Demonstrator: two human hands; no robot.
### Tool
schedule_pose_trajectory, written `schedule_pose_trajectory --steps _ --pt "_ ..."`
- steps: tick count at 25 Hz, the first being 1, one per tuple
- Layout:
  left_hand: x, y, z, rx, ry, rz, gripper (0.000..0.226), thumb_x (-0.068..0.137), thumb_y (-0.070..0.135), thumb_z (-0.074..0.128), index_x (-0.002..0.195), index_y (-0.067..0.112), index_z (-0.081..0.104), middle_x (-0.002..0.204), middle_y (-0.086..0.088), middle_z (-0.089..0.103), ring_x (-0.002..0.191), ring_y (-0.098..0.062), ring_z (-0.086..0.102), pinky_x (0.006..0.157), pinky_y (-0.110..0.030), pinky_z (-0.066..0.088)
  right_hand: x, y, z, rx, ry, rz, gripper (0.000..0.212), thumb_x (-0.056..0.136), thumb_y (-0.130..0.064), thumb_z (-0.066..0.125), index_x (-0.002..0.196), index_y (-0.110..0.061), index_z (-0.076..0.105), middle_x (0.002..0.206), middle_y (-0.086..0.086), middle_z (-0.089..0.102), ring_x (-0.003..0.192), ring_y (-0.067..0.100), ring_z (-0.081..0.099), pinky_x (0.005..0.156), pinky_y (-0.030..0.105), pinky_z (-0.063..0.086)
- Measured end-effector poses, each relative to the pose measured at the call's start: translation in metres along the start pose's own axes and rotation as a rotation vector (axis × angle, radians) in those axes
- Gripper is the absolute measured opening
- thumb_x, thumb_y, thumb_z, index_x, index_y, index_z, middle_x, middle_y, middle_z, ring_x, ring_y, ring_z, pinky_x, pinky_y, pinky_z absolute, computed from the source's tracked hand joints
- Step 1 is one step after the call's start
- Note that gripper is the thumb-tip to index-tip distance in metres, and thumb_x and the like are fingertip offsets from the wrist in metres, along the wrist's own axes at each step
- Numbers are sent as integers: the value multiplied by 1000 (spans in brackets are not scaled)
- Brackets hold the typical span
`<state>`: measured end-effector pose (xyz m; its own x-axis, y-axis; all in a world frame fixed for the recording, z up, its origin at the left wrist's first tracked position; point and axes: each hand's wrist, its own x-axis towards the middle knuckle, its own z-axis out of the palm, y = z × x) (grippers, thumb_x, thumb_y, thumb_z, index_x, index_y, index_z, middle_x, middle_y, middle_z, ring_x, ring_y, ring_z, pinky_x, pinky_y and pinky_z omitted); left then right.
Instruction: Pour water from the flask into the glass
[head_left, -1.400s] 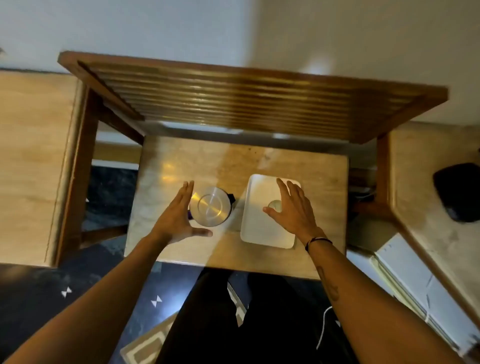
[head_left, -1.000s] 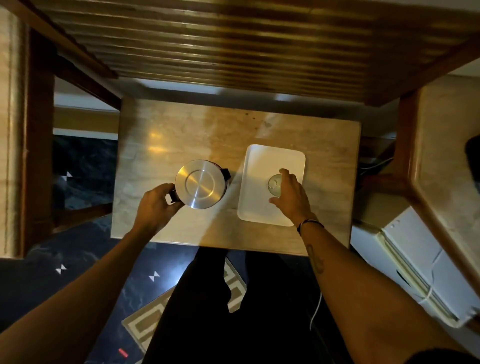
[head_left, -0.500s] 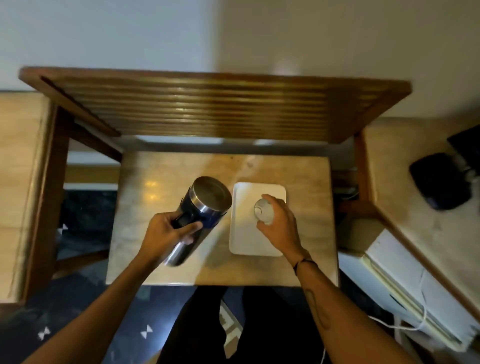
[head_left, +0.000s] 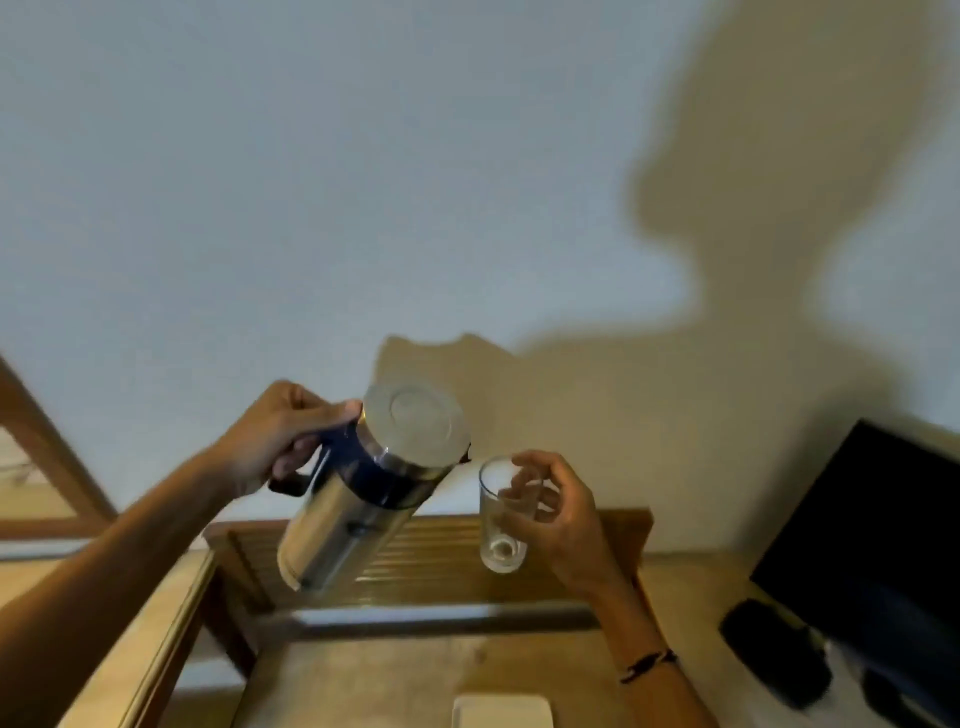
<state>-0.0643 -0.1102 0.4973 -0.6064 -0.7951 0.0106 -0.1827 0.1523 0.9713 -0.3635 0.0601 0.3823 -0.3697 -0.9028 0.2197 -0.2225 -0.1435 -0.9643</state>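
Fingers (head_left: 291, 415) grip flask (head_left: 363, 488) — lifted, tilted | right hand (head_left: 566, 514) holds raised glass (head_left: 506, 514)

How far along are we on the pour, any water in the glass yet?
Done: both items are lifted off the table. The left hand holds the flask by its handle, tilted, spout toward the glass in the right hand. In hand: lining the spout up with the rim. Left: the pour itself; no stream shows and the glass looks empty.

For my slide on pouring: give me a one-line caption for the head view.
Left hand tilts the steel flask toward the empty-looking glass held up in the right hand.
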Motion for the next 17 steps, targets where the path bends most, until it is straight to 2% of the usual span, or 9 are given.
schedule_pose_trajectory --steps 2,3,4,8,12,17 --pt "19 77 -15 47 -33 72 83 58 77 94 42 12 45 31 0 36 23 -14 27 36 -15 24 27 -56 -15 -15 -25 -115 62 79 -24 101 132 -21 67 123 10 77 107 25 81 90 31 68" --pt "27 109 -19 83 -38 98 83 56 78 95 42 14 44 32 -1 36 24 -13 28 36 -15 23 37 -79 -22 -18 -31 -147 58 82 -14 99 131 -19 68 124 10 79 106 23 82 88 28 67" --pt "33 141 -23 126 -36 126 82 55 78 95 42 15 43 31 -2 35 24 -13 29 36 -16 23 47 -102 -28 -18 -25 -177 56 82 -13 99 129 -19 70 123 9 81 104 21 82 85 26 66" --pt "48 238 -24 294 -51 205 73 70 68 88 41 20 42 33 1 36 26 -12 29 35 -19 27 63 -178 -39 -10 21 -274 69 64 -39 96 128 -24 73 119 2 86 99 10 81 85 24 65" --pt "56 307 -16 485 -113 224 67 79 66 82 40 23 47 37 5 38 30 -9 30 37 -19 26 73 -218 -48 -27 44 -339 66 64 -41 96 125 -29 76 116 -2 87 96 13 81 86 26 60" --pt "60 377 3 756 -193 197 68 70 75 83 41 25 47 40 6 35 33 -11 27 40 -21 23 78 -245 -53 -41 13 -372 57 66 -41 97 121 -38 79 114 -4 88 87 5 79 85 27 61"
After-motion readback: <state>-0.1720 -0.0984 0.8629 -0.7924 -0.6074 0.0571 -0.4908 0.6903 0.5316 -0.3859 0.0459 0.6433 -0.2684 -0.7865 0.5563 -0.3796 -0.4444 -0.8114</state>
